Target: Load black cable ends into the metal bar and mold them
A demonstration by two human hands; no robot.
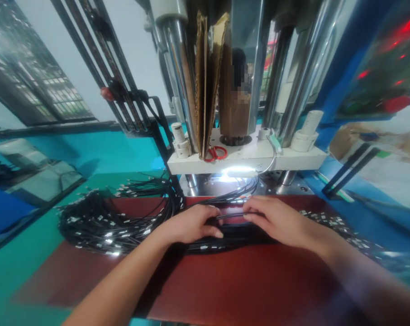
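We are viewing a white-and-chrome press [198, 165] behind a flat reddish-brown surface [232, 285] carrying bundled black silver-tipped cables [106, 226]. Our left hand [194, 224] is curling, thumb apart, its hold unclear; our right hand [274, 219] is pinching a thin black cable [231, 216] stretching between them. We are judging it light, flexible, best held along its length.

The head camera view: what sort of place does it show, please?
Probably a factory workshop: there is a thick white machine plate with shiny round metal columns, and a big bundle of thin black cables lies on a flat reddish-brown board.
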